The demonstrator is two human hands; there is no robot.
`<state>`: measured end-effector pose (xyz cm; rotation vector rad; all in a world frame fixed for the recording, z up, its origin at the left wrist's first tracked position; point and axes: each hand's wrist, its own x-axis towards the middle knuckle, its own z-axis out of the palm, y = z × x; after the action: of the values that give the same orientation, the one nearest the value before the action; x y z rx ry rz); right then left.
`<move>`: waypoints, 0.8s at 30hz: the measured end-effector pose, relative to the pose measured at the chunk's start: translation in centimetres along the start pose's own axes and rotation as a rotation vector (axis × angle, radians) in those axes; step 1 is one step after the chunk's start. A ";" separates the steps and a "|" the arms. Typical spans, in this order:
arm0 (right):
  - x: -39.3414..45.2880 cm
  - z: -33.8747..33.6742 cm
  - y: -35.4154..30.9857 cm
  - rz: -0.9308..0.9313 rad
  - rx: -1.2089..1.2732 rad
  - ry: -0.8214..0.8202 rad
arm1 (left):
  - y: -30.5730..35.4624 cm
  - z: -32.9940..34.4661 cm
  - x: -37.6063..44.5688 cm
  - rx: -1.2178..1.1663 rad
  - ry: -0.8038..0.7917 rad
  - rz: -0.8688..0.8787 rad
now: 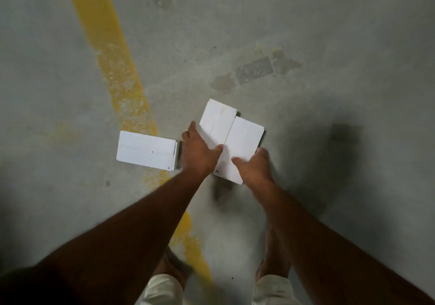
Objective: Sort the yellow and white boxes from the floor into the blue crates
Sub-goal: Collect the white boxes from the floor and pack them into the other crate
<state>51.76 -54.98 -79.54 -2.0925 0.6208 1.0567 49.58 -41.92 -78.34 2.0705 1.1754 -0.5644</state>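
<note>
Two white boxes lie side by side in front of me, above the concrete floor. My left hand (199,150) grips the left white box (217,120), thumb on its top face. My right hand (254,166) grips the right white box (242,144), thumb on top near its lower end. A third white box (146,150) lies flat on the floor just left of my left hand, touching nothing. No yellow box and no blue crate is in view.
A worn yellow painted line (113,69) runs diagonally across the grey concrete floor (329,46), passing under the lone box. My two feet (273,255) and light trouser cuffs show at the bottom edge.
</note>
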 end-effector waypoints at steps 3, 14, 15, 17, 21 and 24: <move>0.0 0.2 -0.2 -0.028 -0.001 0.060 | -0.8 -0.1 0.4 -0.055 0.047 -0.056; -2.6 -3.3 -2.9 -0.275 0.135 0.133 | -2.9 -3.7 -1.2 -0.375 -0.027 -0.172; -3.0 -3.5 -3.4 -0.298 0.198 0.134 | -2.8 -4.5 -1.8 -0.484 -0.037 -0.227; -4.0 -3.6 -4.5 -0.327 0.325 0.103 | -2.7 -6.0 -2.8 -0.703 -0.052 -0.325; -6.9 -1.8 -6.1 -0.402 0.399 -0.135 | -3.4 -8.4 -4.9 -0.832 -0.007 -0.334; -8.7 0.9 -6.2 -0.495 0.291 -0.289 | -4.1 -9.6 -6.0 -1.031 -0.088 -0.310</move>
<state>50.66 -49.50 -70.40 -1.6748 0.0928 0.8929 43.42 -36.77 -69.35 0.9912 1.3454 -0.1083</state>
